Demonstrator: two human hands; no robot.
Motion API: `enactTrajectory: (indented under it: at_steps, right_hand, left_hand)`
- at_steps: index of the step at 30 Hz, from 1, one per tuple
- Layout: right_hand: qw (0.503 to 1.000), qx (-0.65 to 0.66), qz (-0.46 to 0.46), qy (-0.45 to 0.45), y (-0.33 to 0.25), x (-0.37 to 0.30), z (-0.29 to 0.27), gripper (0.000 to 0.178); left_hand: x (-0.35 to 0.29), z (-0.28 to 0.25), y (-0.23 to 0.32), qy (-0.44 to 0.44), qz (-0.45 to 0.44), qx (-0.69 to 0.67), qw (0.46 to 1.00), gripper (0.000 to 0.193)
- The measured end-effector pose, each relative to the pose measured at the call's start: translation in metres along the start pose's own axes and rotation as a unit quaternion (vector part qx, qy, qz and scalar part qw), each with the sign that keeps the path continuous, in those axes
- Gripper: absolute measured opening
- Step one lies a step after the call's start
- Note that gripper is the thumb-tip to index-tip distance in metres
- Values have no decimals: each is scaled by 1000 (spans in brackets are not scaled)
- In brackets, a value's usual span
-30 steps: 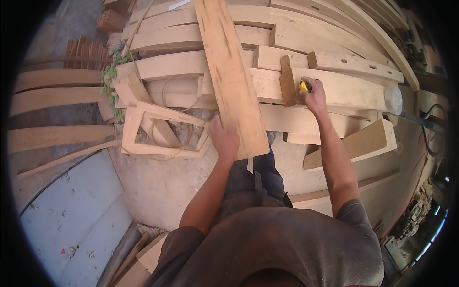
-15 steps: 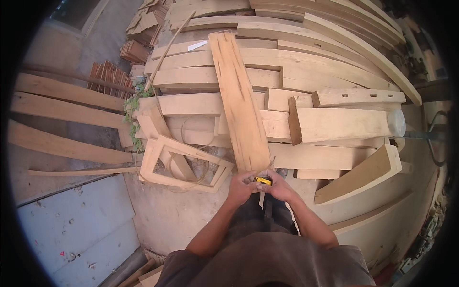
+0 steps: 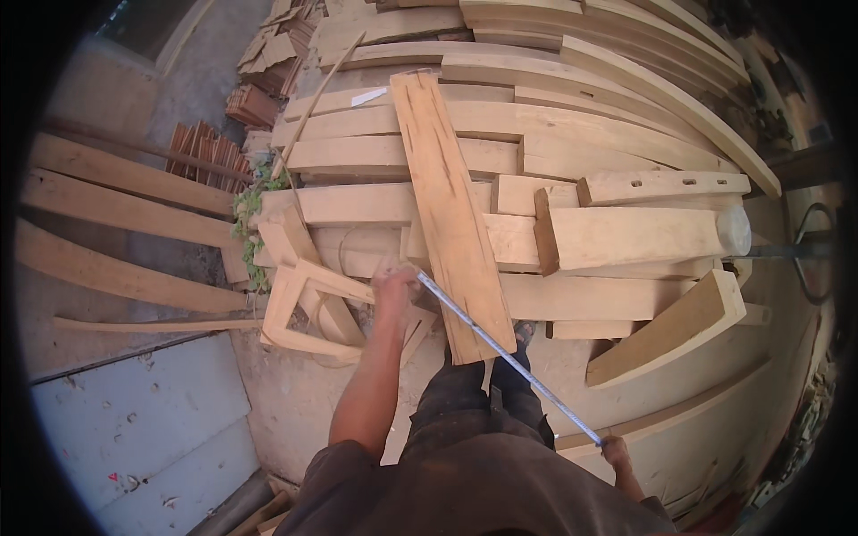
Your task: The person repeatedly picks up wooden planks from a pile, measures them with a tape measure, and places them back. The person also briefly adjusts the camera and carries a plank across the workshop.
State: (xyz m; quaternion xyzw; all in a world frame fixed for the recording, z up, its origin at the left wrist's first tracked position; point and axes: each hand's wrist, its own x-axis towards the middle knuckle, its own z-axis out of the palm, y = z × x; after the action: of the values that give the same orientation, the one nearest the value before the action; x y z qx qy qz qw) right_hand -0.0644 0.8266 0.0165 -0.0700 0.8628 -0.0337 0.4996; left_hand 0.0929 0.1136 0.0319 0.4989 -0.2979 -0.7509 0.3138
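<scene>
The left hand [image 3: 393, 277] pinches one end of a tape measure's blade [image 3: 554, 398], just left of a broad plank [image 3: 447, 196]. The right hand [image 3: 615, 451] closes around the opposite end, low and to the right; whether the case sits inside that fist cannot be told. Between the hands the blade runs straight and taut, slanting over the plank's near end; whether it touches the wood is unclear. The plank, streaked with dark marks, lies across pale timber boards [image 3: 357, 154], its near end by the person's legs [image 3: 447, 393]. A wooden frame [image 3: 284, 304] rests left of the left hand, near a green plant [image 3: 250, 223].
</scene>
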Motion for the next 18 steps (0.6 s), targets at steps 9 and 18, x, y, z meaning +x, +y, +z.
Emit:
enactTrajectory:
  at_steps: [9,18]
  right_hand:
    - [962,235,-67,-122,-160,-25,-5,17]
    - [956,231,-179,15,-457,79,0,24]
  left_hand:
    - [62,43,35,0,93,151,984,82]
    - [-53,7,-137,42,73,442,893,99]
